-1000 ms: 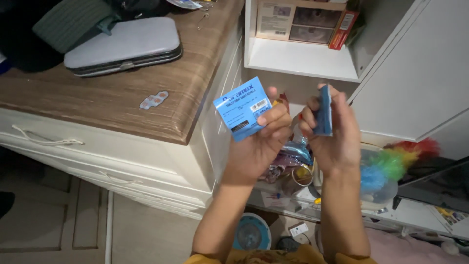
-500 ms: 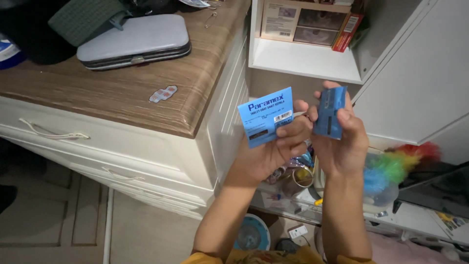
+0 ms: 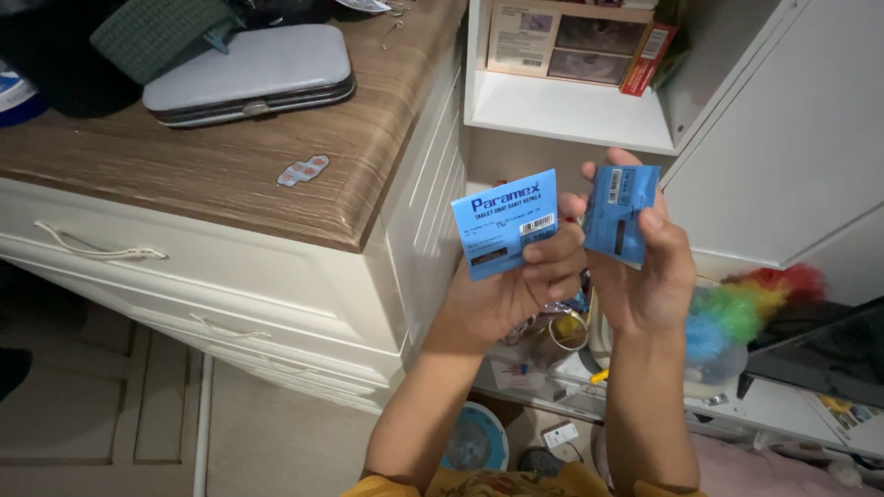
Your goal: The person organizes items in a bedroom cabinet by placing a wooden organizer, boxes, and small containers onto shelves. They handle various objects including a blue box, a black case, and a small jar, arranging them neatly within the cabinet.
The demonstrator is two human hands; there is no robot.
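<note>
Left hand (image 3: 525, 276) grip pinches 1 blue packet (image 3: 505, 224); right hand (image 3: 649, 267) pinches another (image 3: 622, 213). Far shelf (image 3: 571, 115) holds boxes (image 3: 566, 39).

Left hand (image 3: 516, 285) pinches blue tablet packet (image 3: 505, 224); right hand (image 3: 645, 267) grips second blue packet (image 3: 622, 213) just beside it.

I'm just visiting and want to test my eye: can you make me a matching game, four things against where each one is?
Things:
1. grey case
2. blister strip
3. duster
4. flat blue packet

Places:
A. in the left hand
B. low, right of the hands
C. near the worktop's front edge
D. at the back of the worktop

Pairs: 1-D, 2-C, 3-B, 4-A
</note>
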